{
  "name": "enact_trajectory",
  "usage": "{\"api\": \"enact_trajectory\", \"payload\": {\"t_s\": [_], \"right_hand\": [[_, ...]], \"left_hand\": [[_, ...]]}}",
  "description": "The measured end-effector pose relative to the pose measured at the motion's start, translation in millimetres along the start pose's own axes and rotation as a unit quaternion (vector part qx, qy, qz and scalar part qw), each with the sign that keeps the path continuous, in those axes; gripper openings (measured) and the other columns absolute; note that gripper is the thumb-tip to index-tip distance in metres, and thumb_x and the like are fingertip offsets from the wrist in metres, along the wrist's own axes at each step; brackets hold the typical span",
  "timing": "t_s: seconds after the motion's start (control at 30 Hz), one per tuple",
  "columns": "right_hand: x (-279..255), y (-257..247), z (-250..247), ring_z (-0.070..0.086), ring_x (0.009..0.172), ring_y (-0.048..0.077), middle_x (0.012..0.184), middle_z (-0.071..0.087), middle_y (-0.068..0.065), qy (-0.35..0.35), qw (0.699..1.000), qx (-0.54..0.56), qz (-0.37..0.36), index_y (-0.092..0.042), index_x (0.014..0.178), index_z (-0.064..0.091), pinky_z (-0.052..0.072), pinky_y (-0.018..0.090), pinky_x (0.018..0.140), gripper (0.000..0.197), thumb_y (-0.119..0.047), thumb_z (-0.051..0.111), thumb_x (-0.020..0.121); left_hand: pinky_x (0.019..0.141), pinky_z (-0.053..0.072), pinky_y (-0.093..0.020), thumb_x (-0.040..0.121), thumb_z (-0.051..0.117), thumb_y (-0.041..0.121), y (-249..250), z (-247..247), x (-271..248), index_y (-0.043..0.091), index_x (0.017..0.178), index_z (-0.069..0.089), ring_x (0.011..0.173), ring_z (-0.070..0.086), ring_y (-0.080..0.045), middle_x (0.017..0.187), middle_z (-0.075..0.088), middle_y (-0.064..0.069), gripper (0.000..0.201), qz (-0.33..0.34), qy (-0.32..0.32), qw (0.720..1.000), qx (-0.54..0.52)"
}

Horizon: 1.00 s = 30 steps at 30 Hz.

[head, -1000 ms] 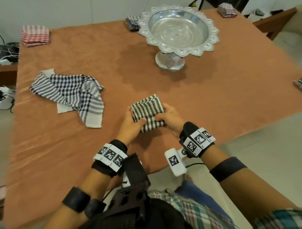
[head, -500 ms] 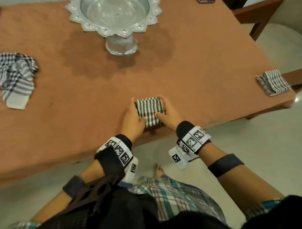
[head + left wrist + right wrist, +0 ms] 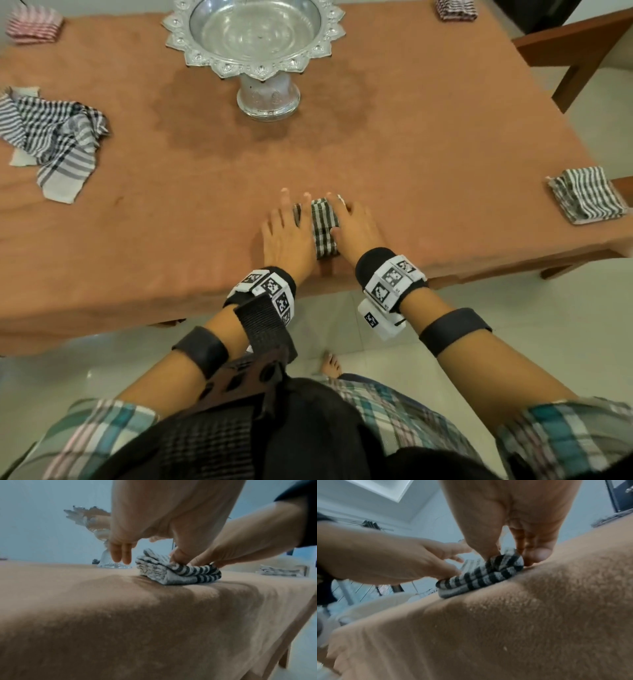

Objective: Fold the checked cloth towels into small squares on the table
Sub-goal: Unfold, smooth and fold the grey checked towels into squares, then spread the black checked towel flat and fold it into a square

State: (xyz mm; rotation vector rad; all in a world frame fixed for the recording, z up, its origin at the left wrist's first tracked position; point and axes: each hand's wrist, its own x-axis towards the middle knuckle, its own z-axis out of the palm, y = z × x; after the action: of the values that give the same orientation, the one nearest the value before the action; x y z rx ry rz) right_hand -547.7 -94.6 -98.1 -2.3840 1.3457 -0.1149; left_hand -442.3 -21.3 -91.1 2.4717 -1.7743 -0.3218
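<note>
At the table's (image 3: 428, 144) six o'clock edge, the left hand (image 3: 286, 236) lies flat, fingers (image 3: 306, 202) spread, on the folded towel (image 3: 323, 228). The right hand (image 3: 358, 228) pinches its three o'clock side, likely to set the creases.

The room is bright with soft, even light. The silver bowl (image 3: 255, 34) shines and drops a dark shadow on the table (image 3: 445, 144). Fingertips look smeared. Both wrist views are blurry, grainy, bluish, and bent at the edges.
</note>
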Motion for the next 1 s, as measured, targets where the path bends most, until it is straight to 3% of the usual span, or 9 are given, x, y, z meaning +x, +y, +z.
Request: {"api": "enact_trajectory", "payload": {"t_s": [0.03, 0.1, 0.2, 0.47, 0.6, 0.77, 0.87, 1.0], "right_hand": [[-3, -1, 0, 0.035, 0.129, 0.034, 0.144, 0.032, 0.017, 0.017, 0.997, -0.066, -0.02, -0.02, 0.145, 0.02, 0.037, 0.044, 0.099, 0.062, -0.013, 0.049, 0.091], [-7, -2, 5, 0.011, 0.143, 0.028, 0.156, 0.01, 0.011, -0.001, 0.987, -0.148, -0.069, -0.014, 0.148, 0.012, 0.018, 0.048, 0.113, 0.061, -0.025, 0.042, 0.096], [-8, 7, 12, -0.011, 0.145, 0.016, 0.158, -0.008, 0.001, -0.09, 0.978, -0.161, -0.094, -0.014, 0.148, -0.001, -0.004, 0.045, 0.115, 0.059, -0.036, 0.024, 0.1], [-4, 16, 5, -0.016, 0.143, 0.014, 0.156, -0.019, 0.0, -0.146, 0.977, -0.142, -0.072, -0.016, 0.147, -0.01, -0.007, 0.048, 0.114, 0.062, -0.043, 0.018, 0.099], [-1, -7, -11, -0.011, 0.145, 0.017, 0.158, -0.005, 0.004, -0.119, 0.982, -0.124, -0.075, -0.012, 0.148, 0.0, -0.006, 0.045, 0.116, 0.058, -0.035, 0.021, 0.1], [23, -79, -3, 0.006, 0.145, 0.02, 0.155, 0.021, 0.006, -0.063, 0.982, -0.086, -0.154, -0.011, 0.146, 0.022, 0.002, 0.041, 0.117, 0.049, -0.026, 0.03, 0.099], [39, -130, 13, 0.026, 0.139, 0.024, 0.145, 0.041, 0.008, -0.068, 0.979, -0.064, -0.179, -0.011, 0.138, 0.038, 0.015, 0.041, 0.116, 0.043, -0.023, 0.037, 0.097], [67, -208, 45, 0.051, 0.115, 0.025, 0.118, 0.062, 0.008, -0.078, 0.975, -0.023, -0.205, -0.011, 0.125, 0.055, 0.041, 0.038, 0.097, 0.036, -0.024, 0.041, 0.094]], "left_hand": [[0.112, 0.014, -0.052, 0.089, 0.05, 0.023, -1, 2, 0, 0.015, 0.148, 0.003, 0.142, 0.007, -0.037, 0.156, -0.005, -0.014, 0.076, 0.029, -0.007, 0.998, 0.051], [0.114, -0.001, -0.051, 0.095, 0.038, 0.03, -6, 8, 1, 0.015, 0.148, 0.002, 0.144, -0.01, -0.026, 0.157, -0.009, -0.004, 0.066, 0.076, -0.038, 0.99, 0.112], [0.115, -0.006, -0.047, 0.099, 0.02, 0.031, -14, 10, 4, 0.015, 0.148, -0.002, 0.144, -0.011, -0.016, 0.157, -0.009, 0.0, 0.056, 0.079, -0.07, 0.99, 0.096], [0.115, -0.008, -0.043, 0.099, 0.02, 0.038, -27, -1, 12, 0.016, 0.147, -0.009, 0.143, -0.016, -0.014, 0.155, -0.018, 0.001, 0.06, 0.112, -0.153, 0.981, 0.038], [0.117, -0.004, -0.044, 0.099, 0.031, 0.03, -48, -20, 0, 0.014, 0.148, -0.003, 0.144, -0.012, -0.016, 0.157, -0.013, -0.002, 0.062, 0.102, -0.118, 0.987, -0.031], [0.117, 0.002, -0.042, 0.096, 0.042, 0.022, -112, -46, -19, 0.014, 0.146, 0.017, 0.145, -0.002, -0.02, 0.157, -0.003, -0.006, 0.057, 0.006, -0.031, 0.993, -0.114], [0.116, 0.005, -0.043, 0.095, 0.044, 0.021, -165, -59, -24, 0.015, 0.141, 0.031, 0.145, 0.003, -0.021, 0.157, 0.005, -0.007, 0.049, -0.046, -0.007, 0.987, -0.155], [0.118, 0.012, -0.045, 0.094, 0.046, 0.021, -256, -70, -23, 0.015, 0.134, 0.042, 0.145, 0.008, -0.022, 0.156, 0.014, -0.009, 0.041, -0.092, 0.025, 0.975, -0.201]]}}
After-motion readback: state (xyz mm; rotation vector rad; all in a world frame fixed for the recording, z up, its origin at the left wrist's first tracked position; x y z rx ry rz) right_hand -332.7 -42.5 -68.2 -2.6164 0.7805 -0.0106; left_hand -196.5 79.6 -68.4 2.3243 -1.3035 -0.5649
